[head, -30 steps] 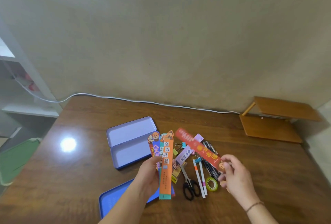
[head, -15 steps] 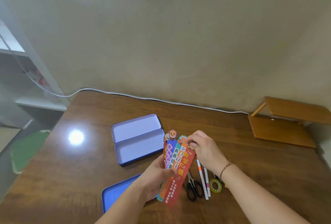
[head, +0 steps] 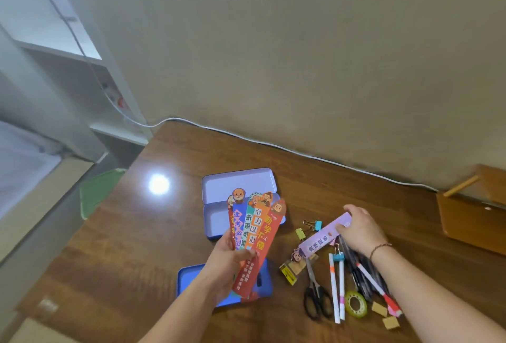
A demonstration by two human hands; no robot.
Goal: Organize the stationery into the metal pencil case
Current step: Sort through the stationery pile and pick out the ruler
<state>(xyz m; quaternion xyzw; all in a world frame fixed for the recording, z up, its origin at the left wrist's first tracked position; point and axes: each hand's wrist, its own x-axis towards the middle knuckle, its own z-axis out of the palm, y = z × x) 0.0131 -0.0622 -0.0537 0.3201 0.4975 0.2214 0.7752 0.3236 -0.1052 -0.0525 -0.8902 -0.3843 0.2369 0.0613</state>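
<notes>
My left hand [head: 227,260] holds a fan of several colourful bookmarks [head: 256,233], thumb across their fronts, above the table. Behind them lies the open lilac metal pencil case [head: 238,186], its tray showing nothing inside. My right hand [head: 361,230] grips the end of a lilac bookmark [head: 323,238] lying on the stationery pile. Around it lie binder clips [head: 313,225], black scissors [head: 316,296], two white pens [head: 336,288], dark pens [head: 358,268], a green tape roll [head: 356,304] and small erasers [head: 383,315].
A blue metal case [head: 191,279] lies near the front edge, partly under my left forearm. A white cable [head: 273,145] runs along the wall at the table's back. A wooden stand [head: 471,216] sits at the far right. A white shelf [head: 82,68] stands left of the table.
The red bookmark has joined the fan in my left hand. My right hand has let go of it, moved right and taken hold of the lilac bookmark on the pile.
</notes>
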